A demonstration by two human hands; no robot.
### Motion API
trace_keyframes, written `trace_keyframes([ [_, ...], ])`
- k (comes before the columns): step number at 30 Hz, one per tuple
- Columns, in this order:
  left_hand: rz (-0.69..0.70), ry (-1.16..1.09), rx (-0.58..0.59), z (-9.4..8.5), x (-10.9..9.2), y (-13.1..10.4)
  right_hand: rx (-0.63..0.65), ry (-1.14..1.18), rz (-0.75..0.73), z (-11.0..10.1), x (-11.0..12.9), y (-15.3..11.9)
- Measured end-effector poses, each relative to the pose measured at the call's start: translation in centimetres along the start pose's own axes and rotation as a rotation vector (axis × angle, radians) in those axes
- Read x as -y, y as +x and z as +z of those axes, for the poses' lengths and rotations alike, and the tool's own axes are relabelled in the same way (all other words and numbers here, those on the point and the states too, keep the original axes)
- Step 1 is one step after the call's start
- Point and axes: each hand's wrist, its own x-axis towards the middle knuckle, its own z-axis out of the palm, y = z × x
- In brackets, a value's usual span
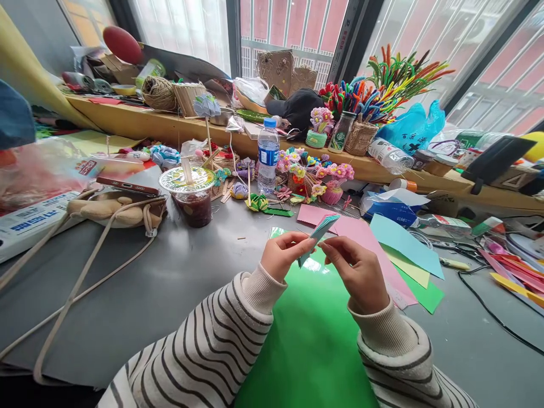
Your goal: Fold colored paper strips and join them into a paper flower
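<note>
Pinched between the thumb and fingers of my left hand (285,255) is a narrow stack of folded light-blue paper (323,228), tilted with its upper end to the right. Several layered edges show along its top. My right hand (356,271) is closed in a pinch just right of the paper; whatever lies between its fingertips is too small to make out. Both hands are above a glossy green sheet (317,340) on the grey table. Pink paper (378,258) lies beyond my right hand, partly beneath light-blue sheets (406,243).
A cup of dark drink (193,204) and a water bottle (267,161) stand behind the hands. At left are a bag with cords (121,212) and a phone (127,186). Crocheted flowers (314,173) line the back; scissors (461,246) and a black cable (495,323) lie right.
</note>
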Motion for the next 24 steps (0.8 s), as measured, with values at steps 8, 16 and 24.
trace_keyframes([
  [8, 0.045, 0.052, -0.021, 0.1, -0.1, -0.2, -0.008, 0.051, 0.049, 0.2, -0.2, -0.1],
  [16, 0.13, 0.098, -0.04, 0.3, 0.0, -0.5, -0.053, 0.123, 0.044, 0.5, -0.8, -0.2],
  [24, 0.36, 0.247, -0.003, 0.2, -0.1, -0.8, -0.022, 0.186, 0.044, 0.4, -1.1, 0.0],
])
